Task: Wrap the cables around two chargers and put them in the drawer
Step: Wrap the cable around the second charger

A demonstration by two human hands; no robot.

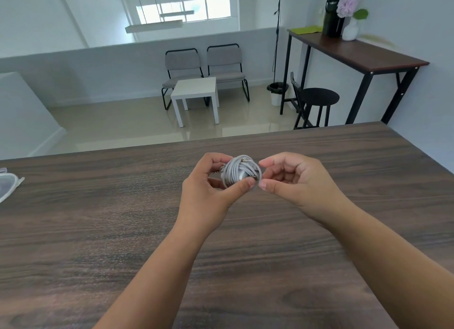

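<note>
hands meet above a dark wood-grain table (122, 230), seen from a camera worn on the person's head. left hand (208, 188) cradles a white charger (239, 172) almost hidden under many tight turns of its own grey-white cable, thumb pressed on the near side and fingers curled behind, likely so the coils cannot spring loose. right hand (294, 181) sits just beside the bundle, its thumb and forefinger drawn together at the coil's right edge; it looks to be pinching the last loop or free end of the cable, perhaps to tuck it in, though blur makes this hard to confirm. the bundle is held up off the table, between both hands, which leaves room to pass the cable round it. wrapping of this charger seems nearly finished. no drawer and no second charger are in view. at the table's far left edge lies a pale object (7, 183), partly cut off. beyond the table stand two chairs (204, 66), a small white side table (196, 88) and a black stool (319, 97).
</note>
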